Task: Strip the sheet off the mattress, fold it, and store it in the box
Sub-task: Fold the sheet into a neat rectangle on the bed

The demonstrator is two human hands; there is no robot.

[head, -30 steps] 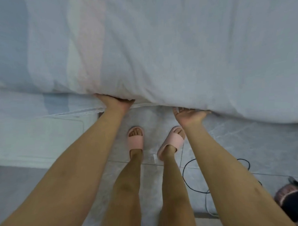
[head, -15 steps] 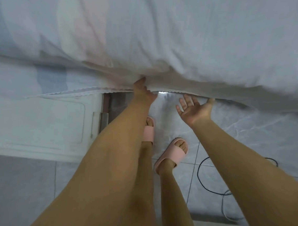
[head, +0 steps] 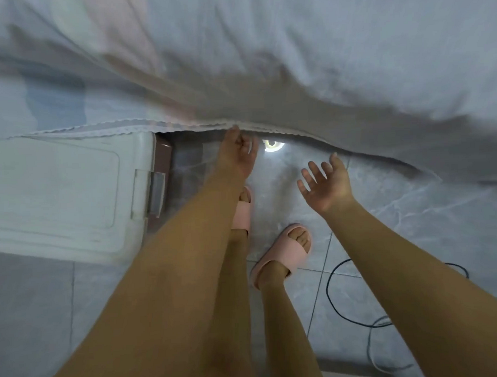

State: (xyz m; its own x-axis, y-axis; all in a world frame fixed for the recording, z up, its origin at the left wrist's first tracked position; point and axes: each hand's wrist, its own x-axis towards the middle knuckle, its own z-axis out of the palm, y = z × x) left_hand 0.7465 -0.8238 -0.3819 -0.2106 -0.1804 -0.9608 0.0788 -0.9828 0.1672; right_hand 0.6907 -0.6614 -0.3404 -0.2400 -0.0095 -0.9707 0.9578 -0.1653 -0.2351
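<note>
**Both hands at the sheet's hem**

Nearest, pink slippers (head: 284,252) stand on the tiled floor (head: 413,215), with a black cable (head: 331,296) below the right hand (head: 325,185). That hand is spread wide, palm up, holding nothing. The left hand (head: 237,153) has its fingertips at the lace hem; I cannot tell whether it pinches. The box (head: 56,191) sits to its left, lid on. The sheet (head: 264,59) hangs beyond both hands.

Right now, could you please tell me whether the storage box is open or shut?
Shut: the white lid lies flat on the storage box, clear latch down its side.
</note>
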